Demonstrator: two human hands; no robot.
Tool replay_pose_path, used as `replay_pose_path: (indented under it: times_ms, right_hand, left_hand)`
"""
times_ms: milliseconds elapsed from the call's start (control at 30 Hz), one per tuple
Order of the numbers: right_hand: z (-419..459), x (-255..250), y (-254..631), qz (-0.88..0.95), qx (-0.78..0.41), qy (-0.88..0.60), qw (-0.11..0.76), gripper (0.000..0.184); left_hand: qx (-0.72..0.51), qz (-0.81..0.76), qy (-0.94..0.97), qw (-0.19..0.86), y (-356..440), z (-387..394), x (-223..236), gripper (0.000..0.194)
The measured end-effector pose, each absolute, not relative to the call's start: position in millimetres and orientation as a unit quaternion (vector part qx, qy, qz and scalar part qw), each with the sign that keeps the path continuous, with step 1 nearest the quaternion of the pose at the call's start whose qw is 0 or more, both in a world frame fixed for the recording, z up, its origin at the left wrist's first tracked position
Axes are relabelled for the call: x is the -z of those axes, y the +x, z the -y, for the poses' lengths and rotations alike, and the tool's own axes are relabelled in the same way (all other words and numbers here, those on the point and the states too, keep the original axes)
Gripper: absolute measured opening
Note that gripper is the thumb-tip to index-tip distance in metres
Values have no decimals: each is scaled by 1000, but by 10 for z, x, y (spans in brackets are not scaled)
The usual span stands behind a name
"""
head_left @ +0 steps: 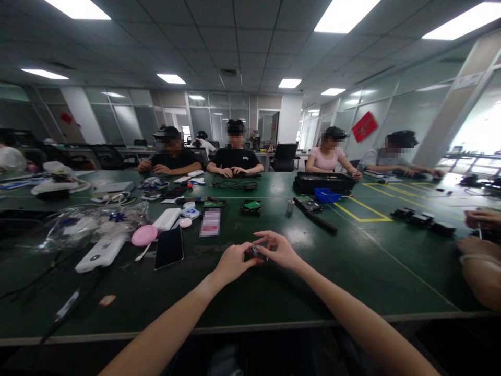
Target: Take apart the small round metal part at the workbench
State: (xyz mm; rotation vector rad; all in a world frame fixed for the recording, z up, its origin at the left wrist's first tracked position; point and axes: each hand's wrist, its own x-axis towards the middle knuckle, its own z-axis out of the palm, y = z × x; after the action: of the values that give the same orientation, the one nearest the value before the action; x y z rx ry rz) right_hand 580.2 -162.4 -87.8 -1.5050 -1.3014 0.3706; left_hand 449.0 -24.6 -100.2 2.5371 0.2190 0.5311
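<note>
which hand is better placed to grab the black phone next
Probably the left hand: the black phone lies to its left, with the right hand farther off. Both hold a small metal part, so the left would likely need to let go first.

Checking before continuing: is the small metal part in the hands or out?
In: the small metal part shows held between the left hand and right hand.

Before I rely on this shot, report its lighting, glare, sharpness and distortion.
Head view: ceiling lights burn out to white; head view: soft glare lies on the green table; head view: the small part between the left hand and right hand is too unclear for fine detail; head view: the right-side pillar leans, suggesting wide-angle distortion.
</note>
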Motion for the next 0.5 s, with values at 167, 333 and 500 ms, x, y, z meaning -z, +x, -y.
replay_pose_path:
  times_ms: [167, 333, 500]
  right_hand:
    - [1647, 851, 5789, 550, -169, -627, 525, 44]
    - [1656, 852, 5809, 565, -167, -611, 529, 44]
    - [1654, 839, 5801, 567, -148, -616, 527, 43]
  left_hand:
    - [-201, -80, 941, 260, 4494, 239, 1016, 36]
    - [-197, -74, 941, 264, 4491, 241, 1009, 39]
    - [-190, -83, 940, 270, 4489, 249, 1000, 38]
